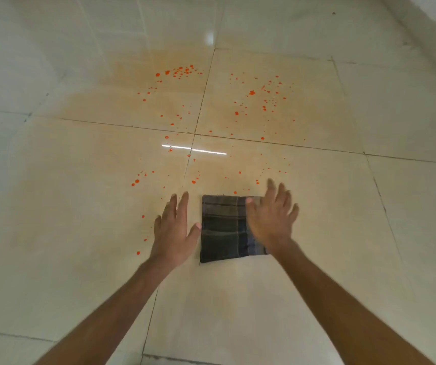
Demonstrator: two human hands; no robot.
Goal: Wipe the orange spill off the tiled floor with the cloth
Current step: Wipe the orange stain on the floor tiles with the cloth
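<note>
Just short of the orange spill (251, 93), the folded cloth (224, 230) lies flat on the tiled floor (80, 259), droplets scattered ahead. The right hand (270, 219) overlaps its right edge, fingers spread, gripping nothing; the left hand (174, 230) hovers beside it, equally open.

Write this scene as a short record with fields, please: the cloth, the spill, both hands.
cloth: folded, dark checked, flat on the tiled floor
spill: orange drops scattered across four tiles, mostly beyond the cloth
left hand: fingers straight, beside the cloth's left edge
right hand: fingers spread, over the cloth's right side, blurred
</note>
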